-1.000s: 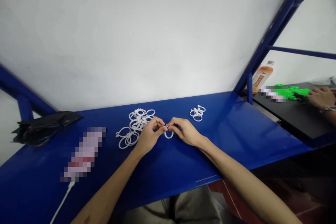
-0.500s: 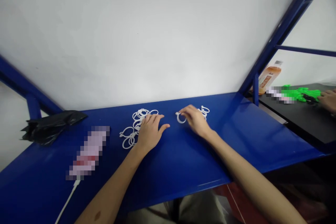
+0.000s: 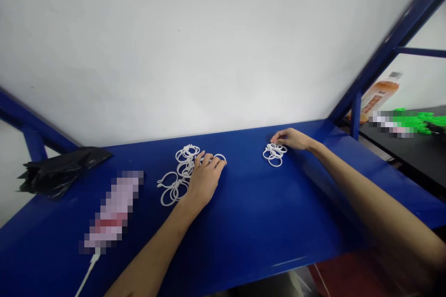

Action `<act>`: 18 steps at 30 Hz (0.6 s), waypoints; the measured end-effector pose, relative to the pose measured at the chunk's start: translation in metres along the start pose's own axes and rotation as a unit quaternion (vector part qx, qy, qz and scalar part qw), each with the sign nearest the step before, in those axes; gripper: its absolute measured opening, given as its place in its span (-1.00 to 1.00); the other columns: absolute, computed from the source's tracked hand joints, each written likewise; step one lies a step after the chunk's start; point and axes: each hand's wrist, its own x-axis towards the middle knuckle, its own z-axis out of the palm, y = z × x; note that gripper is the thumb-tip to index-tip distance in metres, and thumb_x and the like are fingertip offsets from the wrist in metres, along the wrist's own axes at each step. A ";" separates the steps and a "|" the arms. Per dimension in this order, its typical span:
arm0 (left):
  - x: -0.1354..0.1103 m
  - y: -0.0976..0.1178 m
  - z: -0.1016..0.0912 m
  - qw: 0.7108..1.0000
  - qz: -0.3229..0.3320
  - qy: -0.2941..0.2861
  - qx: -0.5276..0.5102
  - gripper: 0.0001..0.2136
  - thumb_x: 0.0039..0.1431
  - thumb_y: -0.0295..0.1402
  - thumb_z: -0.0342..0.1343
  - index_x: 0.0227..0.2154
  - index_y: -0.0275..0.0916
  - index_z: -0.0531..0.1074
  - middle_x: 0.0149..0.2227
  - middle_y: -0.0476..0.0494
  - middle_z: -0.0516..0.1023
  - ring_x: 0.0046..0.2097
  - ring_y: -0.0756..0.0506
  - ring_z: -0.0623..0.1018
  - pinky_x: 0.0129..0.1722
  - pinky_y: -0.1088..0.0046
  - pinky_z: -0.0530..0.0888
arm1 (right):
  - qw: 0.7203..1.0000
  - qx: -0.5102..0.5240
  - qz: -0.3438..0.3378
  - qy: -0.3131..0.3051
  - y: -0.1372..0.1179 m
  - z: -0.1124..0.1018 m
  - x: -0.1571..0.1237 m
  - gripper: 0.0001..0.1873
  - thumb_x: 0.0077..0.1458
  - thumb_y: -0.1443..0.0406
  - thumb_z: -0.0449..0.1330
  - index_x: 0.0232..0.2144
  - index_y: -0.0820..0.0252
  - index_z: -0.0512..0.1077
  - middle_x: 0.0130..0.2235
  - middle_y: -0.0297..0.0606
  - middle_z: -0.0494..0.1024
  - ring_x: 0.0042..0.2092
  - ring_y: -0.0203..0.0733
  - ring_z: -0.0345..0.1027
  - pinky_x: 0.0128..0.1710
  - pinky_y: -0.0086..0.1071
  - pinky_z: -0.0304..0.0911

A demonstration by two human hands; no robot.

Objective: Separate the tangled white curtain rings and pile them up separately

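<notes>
On the blue shelf [image 3: 244, 213] lie two heaps of white plastic rings. My left hand [image 3: 205, 178] rests on the right edge of the larger heap [image 3: 179, 171], fingers stretched out and touching a single ring [image 3: 220, 158]. My right hand [image 3: 292, 139] reaches far right to the smaller heap [image 3: 274, 154]. Its fingertips are drawn together just above that heap, and nothing shows between them.
A crumpled black bag [image 3: 59, 167] lies at the left end of the shelf. A blurred-out object with a white cable [image 3: 113, 209] lies in front of it. Blue frame posts [image 3: 383, 51] rise at the right; beyond them are a bottle [image 3: 378, 95] and green parts [image 3: 418, 123].
Both hands held one ring together a second ago. My right hand carried it right to the smaller heap, while my left hand went back to the larger heap.
</notes>
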 end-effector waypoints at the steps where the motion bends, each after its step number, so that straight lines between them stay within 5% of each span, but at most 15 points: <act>1: -0.001 0.001 0.000 1.000 0.007 0.006 0.008 -0.70 0.30 -0.57 -0.01 -0.07 -0.11 0.52 -0.19 -0.11 0.61 -0.04 -0.22 0.45 0.20 0.00 0.21 | 1.000 -0.004 -0.011 -0.011 -0.001 0.000 -0.001 -0.80 0.11 0.24 0.22 -0.29 0.22 0.60 -0.27 -0.22 0.66 -0.26 -0.18 0.51 -0.15 -0.30 0.37; 4: -0.002 0.003 -0.001 0.999 0.026 0.029 0.024 -0.72 0.31 -0.57 0.01 -0.09 -0.13 0.53 -0.20 -0.08 0.62 -0.06 -0.20 0.46 0.14 0.05 0.23 | 0.999 -0.024 -0.037 0.001 0.002 0.000 -0.005 -0.72 0.15 0.14 0.18 -0.23 0.19 0.58 -0.18 -0.22 0.66 -0.16 -0.12 0.51 -0.08 -0.27 0.36; 9: 0.000 0.011 -0.008 0.993 0.057 0.100 0.004 -0.78 0.31 -0.55 0.05 -0.15 -0.16 0.54 -0.24 -0.06 0.65 -0.09 -0.16 0.47 0.01 0.15 0.24 | 0.991 -0.076 -0.019 0.112 0.004 0.008 -0.011 -0.74 0.22 0.21 0.12 -0.15 0.15 0.55 -0.11 -0.21 0.65 -0.10 -0.08 0.52 -0.05 -0.24 0.36; 14: 0.002 0.024 -0.017 0.984 0.082 0.149 -0.055 -0.79 0.32 -0.56 0.04 -0.20 -0.17 0.54 -0.25 -0.03 0.66 -0.16 -0.11 0.46 -0.10 0.26 0.28 | 0.968 -0.079 -0.034 0.237 -0.036 0.034 -0.032 -0.78 0.23 0.28 0.14 -0.13 0.17 0.53 -0.09 -0.15 0.63 -0.07 -0.08 0.51 -0.02 -0.21 0.36; 16: 0.001 0.028 -0.019 0.980 0.090 0.165 -0.069 -0.80 0.33 -0.56 0.03 -0.26 -0.18 0.53 -0.26 0.00 0.66 -0.18 -0.11 0.45 -0.12 0.29 0.29 | 0.969 -0.033 -0.087 0.229 -0.062 0.053 -0.044 -0.77 0.25 0.23 0.15 -0.13 0.16 0.53 -0.13 -0.17 0.64 -0.13 -0.13 0.51 -0.06 -0.23 0.38; 18: 0.000 0.031 -0.022 0.976 0.101 0.177 -0.074 -0.78 0.34 -0.55 0.01 -0.31 -0.18 0.52 -0.27 0.02 0.67 -0.19 -0.10 0.44 -0.13 0.30 0.30 | 0.978 0.019 -0.147 0.146 -0.087 0.075 -0.054 -0.74 0.26 0.17 0.17 -0.08 0.13 0.52 -0.12 -0.21 0.63 -0.17 -0.17 0.50 -0.09 -0.26 0.39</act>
